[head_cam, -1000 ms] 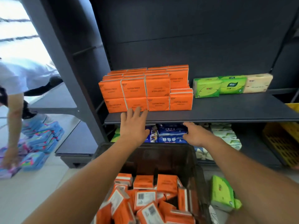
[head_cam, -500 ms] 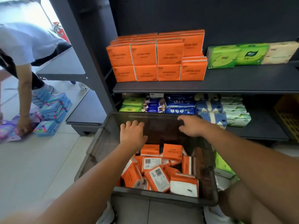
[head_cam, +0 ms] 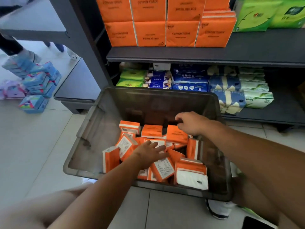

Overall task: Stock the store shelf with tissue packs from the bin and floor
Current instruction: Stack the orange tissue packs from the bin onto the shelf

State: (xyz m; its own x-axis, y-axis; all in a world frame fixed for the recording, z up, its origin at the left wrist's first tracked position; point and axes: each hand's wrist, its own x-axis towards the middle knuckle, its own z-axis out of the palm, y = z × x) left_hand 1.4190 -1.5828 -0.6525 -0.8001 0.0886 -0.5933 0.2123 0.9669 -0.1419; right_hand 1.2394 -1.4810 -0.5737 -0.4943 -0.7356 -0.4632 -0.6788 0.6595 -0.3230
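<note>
Dark metal shelf (head_cam: 247,53) held orange plastic-wrapped tissue packs (head_cam: 165,33); many lay below the fingers in grey plastic bin (head_cam: 148,103). Left hand (head_cam: 149,153) fingers spread over them. Right hand (head_cam: 191,123) fingers curled, grip unclear.

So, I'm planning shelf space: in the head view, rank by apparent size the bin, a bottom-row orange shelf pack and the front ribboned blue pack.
1. Bin.
2. Orange shelf pack.
3. Ribboned blue pack, only slightly smaller; distances differ, so unsure.
</note>
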